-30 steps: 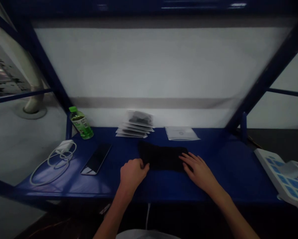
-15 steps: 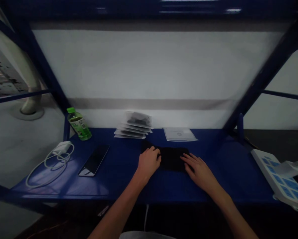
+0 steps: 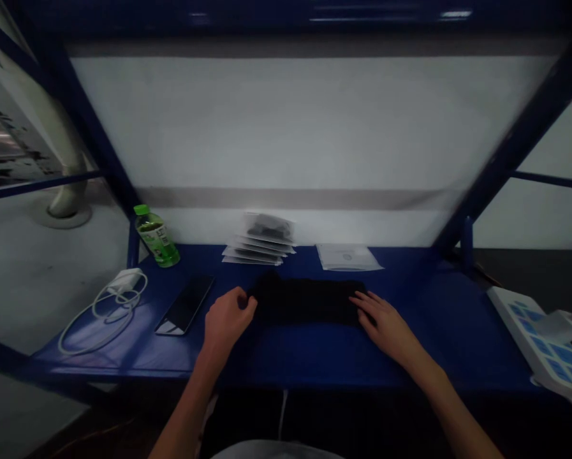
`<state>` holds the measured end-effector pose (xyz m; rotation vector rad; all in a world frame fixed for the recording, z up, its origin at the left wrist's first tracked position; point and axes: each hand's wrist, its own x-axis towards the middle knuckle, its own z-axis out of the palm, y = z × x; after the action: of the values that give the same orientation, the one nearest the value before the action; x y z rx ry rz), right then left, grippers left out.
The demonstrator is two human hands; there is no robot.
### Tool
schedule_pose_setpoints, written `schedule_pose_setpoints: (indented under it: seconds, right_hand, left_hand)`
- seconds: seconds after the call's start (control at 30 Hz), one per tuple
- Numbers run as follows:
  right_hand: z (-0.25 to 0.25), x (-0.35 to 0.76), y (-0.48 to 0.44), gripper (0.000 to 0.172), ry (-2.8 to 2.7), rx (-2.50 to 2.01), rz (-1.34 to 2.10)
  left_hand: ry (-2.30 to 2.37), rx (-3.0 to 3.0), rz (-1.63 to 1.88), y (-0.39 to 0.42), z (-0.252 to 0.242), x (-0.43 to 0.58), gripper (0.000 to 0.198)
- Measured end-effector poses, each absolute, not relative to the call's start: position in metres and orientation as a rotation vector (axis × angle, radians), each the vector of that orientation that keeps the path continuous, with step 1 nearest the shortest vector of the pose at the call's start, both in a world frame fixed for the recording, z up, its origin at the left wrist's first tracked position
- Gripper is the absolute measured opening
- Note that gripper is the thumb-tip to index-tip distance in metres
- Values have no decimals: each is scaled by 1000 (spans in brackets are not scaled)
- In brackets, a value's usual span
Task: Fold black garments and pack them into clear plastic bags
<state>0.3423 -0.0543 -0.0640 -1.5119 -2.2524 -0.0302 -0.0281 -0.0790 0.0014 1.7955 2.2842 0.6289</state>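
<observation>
A black piece of fabric point(image 3: 309, 301) lies spread lengthwise on the blue table, its exact kind too dark to make out. My left hand point(image 3: 229, 317) pinches the cloth's left end between thumb and curled fingers. At the opposite end my right hand point(image 3: 380, 320) rests with its fingers stretched out, fingertips on the fabric. Behind the cloth stands a fanned stack of clear bags point(image 3: 261, 241) with dark contents. To the right of that stack a flat, pale plastic bag point(image 3: 349, 257) lies near the wall.
On the left are a green drink bottle point(image 3: 157, 236), a white charger with a coiled cable point(image 3: 123, 284) and a dark phone point(image 3: 186, 306). A white power strip point(image 3: 544, 344) lies at the right edge. Blue frame posts point(image 3: 510, 146) slope up on both sides.
My left hand has moved left, drawing the black fabric's left end out so it lies longer. My right hand has stayed at the right end. The view has shifted slightly.
</observation>
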Motion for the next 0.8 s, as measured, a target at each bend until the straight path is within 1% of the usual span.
schedule_pose_setpoints:
  seconds: [0.07,0.17,0.23,0.3,0.4,0.53,0.63,0.8]
  right_hand:
    - [-65,342,-54,43,-2250,-1501,-11]
    - [-64,341,-55,43,-2237,-1494,20]
    - [-62,342,-56,44,-2200,-1495,19]
    - [-58,344,-57,44,-2137,-1499,-5]
    - [-54,349,-58,43,-2066,-1510,-44]
    - [-54,358,-57,39,-2065,-1538,-58]
    - [-55,359,-56,33,-2070,-1521,-45]
    - [-44,353,-61,22,-1984,-1395,-34]
  left_hand:
    - [2282,1837,579,-81,-7,-35,18]
    - [2191,2030,722,-81,-11,-35,37]
    - [2040,2206,866,-79,-7,-29,40]
    - [1841,2337,953,-75,-3,-22,35]
    - [1632,2403,904,-68,-1,-12,32]
    - [1608,2415,724,-56,-7,-9,33]
    - [1619,2422,668,-51,-9,-11,25]
    - [1545,2432,870,-57,-2,-14,15]
